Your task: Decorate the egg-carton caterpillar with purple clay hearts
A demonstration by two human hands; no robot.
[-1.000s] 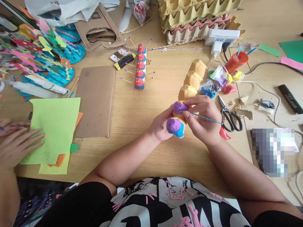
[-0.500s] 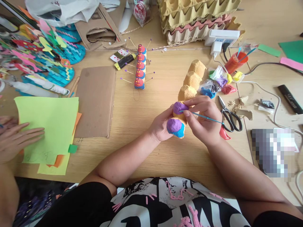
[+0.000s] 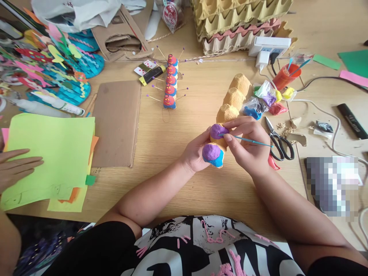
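Note:
My left hand is closed round the near part of an egg carton strip, a row of orange-yellow bumps slanting away from me. Purple clay caps the nearest bump, with blue clay below it. The second bump also wears a purple clay cap. Between thumb and fingers, my right hand pinches a thin blue clay tool, its tip on that second purple cap. Ahead stands a finished caterpillar with red faces, blue bases and pin-like sticks.
Scissors, clay bags and an orange cup lie to the right. Egg trays and a power strip stand behind. At left, another person's hand rests on yellow-green paper near cardboard.
The outer end of the blue clay tool has shifted slightly upward while its tip stays on the purple cap. The other person's hand and the yellow-green paper have slid left.

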